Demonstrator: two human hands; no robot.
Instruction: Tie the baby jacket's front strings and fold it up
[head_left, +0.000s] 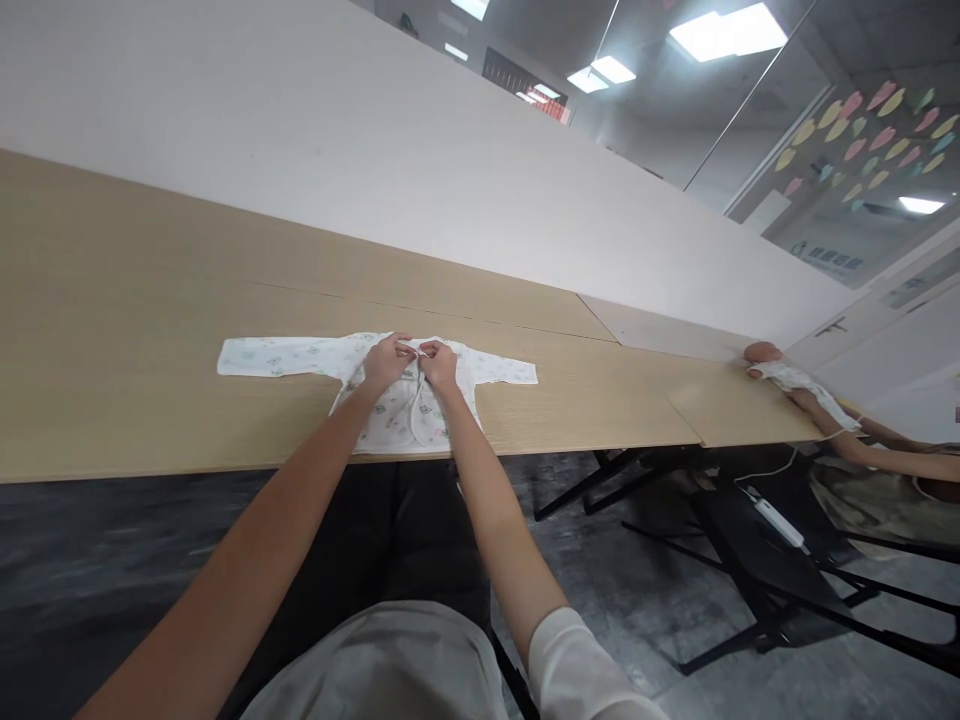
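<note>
A small white baby shirt (382, 425) with a faint print lies spread on the wooden table, both sleeves stretched out sideways. Its front opening runs down the middle, and its lower hem is close to the table's front edge. At the neckline my left hand (390, 362) pinches the fabric edge, fingers closed. Right beside it my right hand (438, 364) is closed in a pinch on the other side of the opening. The fingertips of both hands nearly meet. Whether a tie or a snap is between them is too small to make out.
The long table (150, 260) runs along a white partition wall (315, 150). At its far right end another person's arms (870, 455) reach to a doll (763, 352) and a white cloth (806, 380). A black folding chair (765, 560) holding a white power strip (780, 522) stands at the right.
</note>
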